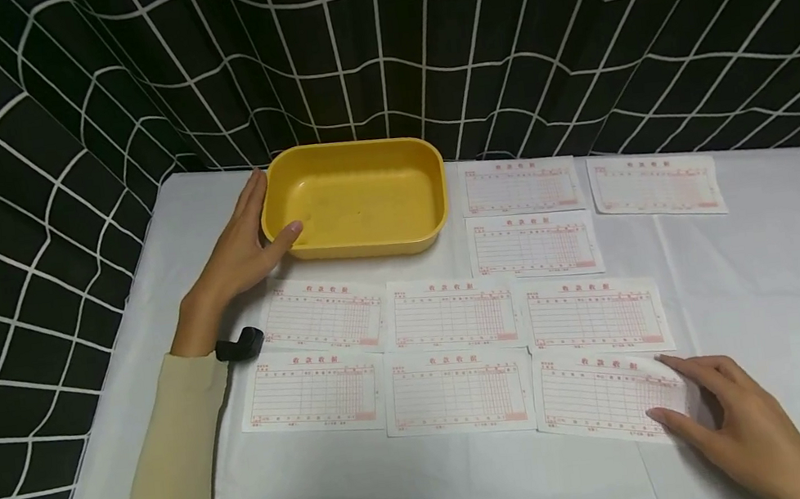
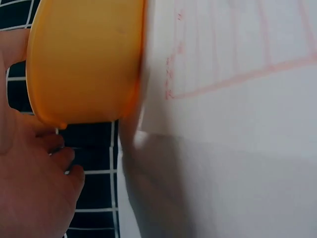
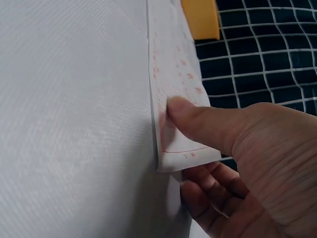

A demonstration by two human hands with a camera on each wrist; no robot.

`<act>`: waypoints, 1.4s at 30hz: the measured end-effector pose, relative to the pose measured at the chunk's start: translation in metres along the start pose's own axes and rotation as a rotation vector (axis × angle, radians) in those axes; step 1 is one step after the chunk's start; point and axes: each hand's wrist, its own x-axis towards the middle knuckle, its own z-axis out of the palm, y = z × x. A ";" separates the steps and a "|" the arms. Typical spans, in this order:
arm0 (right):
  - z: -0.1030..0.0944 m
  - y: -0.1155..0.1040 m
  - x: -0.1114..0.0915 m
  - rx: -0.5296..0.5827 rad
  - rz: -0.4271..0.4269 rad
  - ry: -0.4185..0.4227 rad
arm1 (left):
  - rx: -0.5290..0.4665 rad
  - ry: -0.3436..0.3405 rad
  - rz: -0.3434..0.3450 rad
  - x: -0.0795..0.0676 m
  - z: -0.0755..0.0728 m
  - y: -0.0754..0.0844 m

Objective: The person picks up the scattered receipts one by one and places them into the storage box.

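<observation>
Pinched slip [image 1: 587, 394]: lying at lower right of the frame, at the right end of the bottom row; held by its right edge, raised a little there.
Right hand [image 1: 754, 427]: narrowed on that edge, with thumb above and fingers beneath in the right wrist view.
Left hand [image 1: 231, 248]: gripping the left end of the yellow tray [image 1: 363, 250], thumb over the near rim, fingers along the outer wall.
Yellow tray: upright at upper centre of the frame, just above the middle row; showing no slip inside.
Other slips [image 1: 458, 391]: spread printed side up on the white cloth [image 1: 434, 484]; two more in the bottom row, three in the middle row, three at upper right.
Done: spread out in view, nine slips altogether, counting the pinched one.
Left: apparently, at least, finishing with the pinched slip; impossible to tell whether being laid down or picked up.
</observation>
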 end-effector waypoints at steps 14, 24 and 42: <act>-0.001 0.002 -0.001 0.058 0.020 0.068 | 0.029 0.001 -0.009 0.012 0.006 0.008; -0.016 0.004 0.001 0.091 0.188 -0.034 | 0.032 -0.023 -0.012 0.014 0.007 0.007; -0.052 0.004 0.036 0.470 0.161 0.019 | 0.014 -0.018 -0.012 0.014 0.008 0.007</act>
